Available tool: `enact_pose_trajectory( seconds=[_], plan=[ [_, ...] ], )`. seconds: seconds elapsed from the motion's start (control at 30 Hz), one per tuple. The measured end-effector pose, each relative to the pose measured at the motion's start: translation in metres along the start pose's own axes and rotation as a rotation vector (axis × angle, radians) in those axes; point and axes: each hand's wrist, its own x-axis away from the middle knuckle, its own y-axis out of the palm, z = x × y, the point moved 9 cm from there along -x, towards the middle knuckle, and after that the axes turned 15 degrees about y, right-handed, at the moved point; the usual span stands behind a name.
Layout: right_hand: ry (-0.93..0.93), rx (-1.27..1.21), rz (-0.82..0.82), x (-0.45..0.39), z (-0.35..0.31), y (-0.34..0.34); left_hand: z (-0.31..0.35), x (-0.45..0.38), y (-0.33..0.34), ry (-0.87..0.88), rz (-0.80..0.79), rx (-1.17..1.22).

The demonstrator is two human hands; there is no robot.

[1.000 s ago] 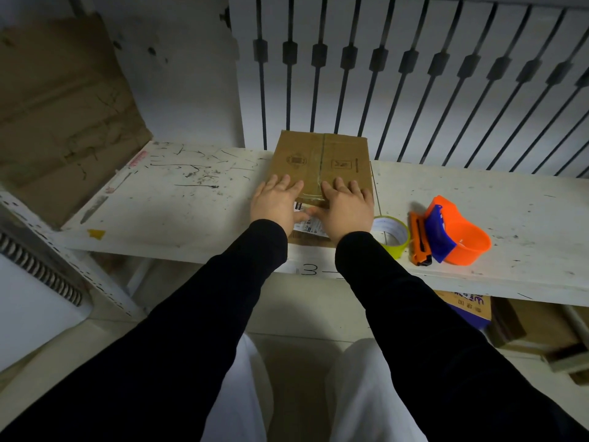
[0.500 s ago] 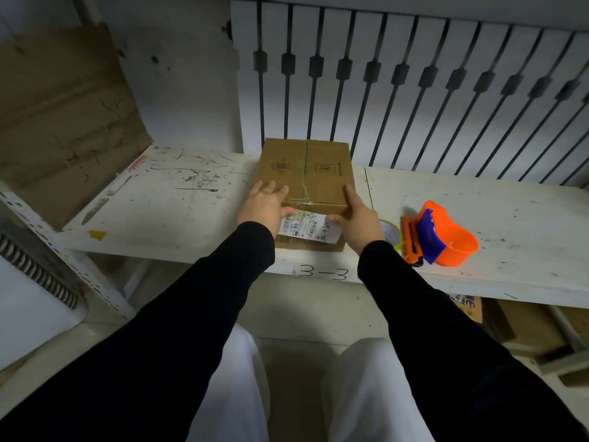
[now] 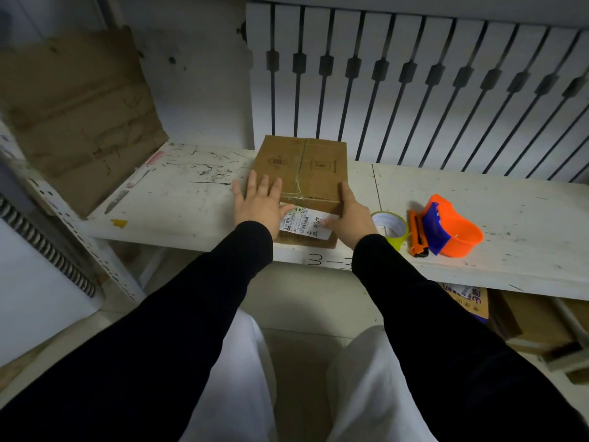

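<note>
A brown cardboard box (image 3: 306, 167) sealed with clear tape lies on the white scratched table (image 3: 191, 212). A white shipping label (image 3: 306, 223) is stuck over its near edge and front face. My left hand (image 3: 258, 202) rests on the box's near left corner with its fingers straight and spread. My right hand (image 3: 350, 215) lies against the box's right side with straight fingers. Its thumb presses on the label's right end.
Right of the box stand a yellow-green tape roll (image 3: 390, 226), an orange cutter (image 3: 417, 234) and an orange and blue tape dispenser (image 3: 452, 231). A cardboard sheet (image 3: 79, 110) leans at the left. Cartons (image 3: 535, 323) sit under the table. A slatted panel stands behind.
Both hands slid off the middle of the box top. The right went to the right side, the left to the left corner, uncovering the label.
</note>
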Motion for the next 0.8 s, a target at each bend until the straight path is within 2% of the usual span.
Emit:
enact_pose_trajectory(
  seconds=[0.1,0.17,0.27,0.33,0.6,0.8],
  plan=[
    [-0.044,-0.009,0.048,0.004,0.006,-0.012,0.026,0.003,-0.010,0.022,0.126,0.041],
    [-0.017,0.026,0.073,0.003,0.017,-0.023,0.057,0.000,-0.018,0.124,0.201,0.080],
    [0.025,0.064,0.127,0.000,0.038,-0.041,0.113,-0.006,-0.020,0.335,0.225,0.112],
    [0.045,0.057,0.153,-0.003,0.052,-0.052,0.145,-0.010,-0.013,0.423,0.213,0.114],
    [0.125,0.071,0.215,-0.019,0.108,-0.076,0.214,-0.032,0.024,0.557,0.132,0.079],
    [0.160,0.036,0.206,-0.034,0.137,-0.080,0.231,-0.052,0.053,0.494,-0.013,0.194]
  ],
)
